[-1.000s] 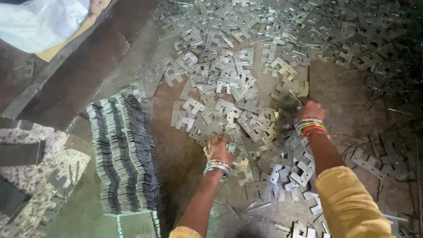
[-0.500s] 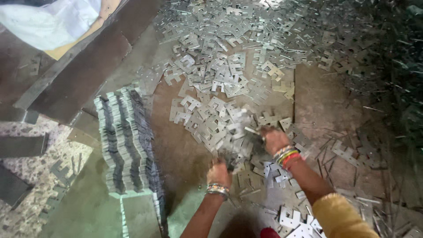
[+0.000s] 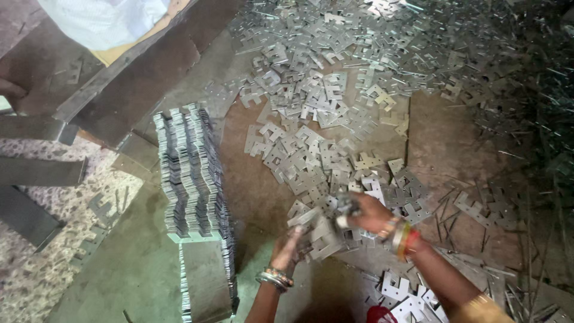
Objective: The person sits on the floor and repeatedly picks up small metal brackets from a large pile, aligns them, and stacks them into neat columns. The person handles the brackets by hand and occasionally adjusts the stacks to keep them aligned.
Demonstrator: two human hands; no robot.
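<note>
Flat notched metal plates (image 3: 311, 155) lie scattered in a wide loose heap across the floor. My right hand (image 3: 369, 214), with bangles at the wrist, grips a plate at the heap's near edge; the hand is motion-blurred. My left hand (image 3: 288, 248) is just to its left, holding a few plates (image 3: 323, 236) gathered together between the two hands. To the left, a neat stack of the same plates (image 3: 191, 173) stands on edge in rows on the floor.
A white sack (image 3: 101, 21) lies at the top left on a brown board (image 3: 137, 78). Dark metal bars (image 3: 36, 173) rest on the patterned floor at left. Thin metal offcuts (image 3: 538, 119) litter the right side. More plates (image 3: 406, 299) lie by my right arm.
Both hands have pulled back toward me from the heap and come closer together, with plates gathered between them. The view has shifted slightly.
</note>
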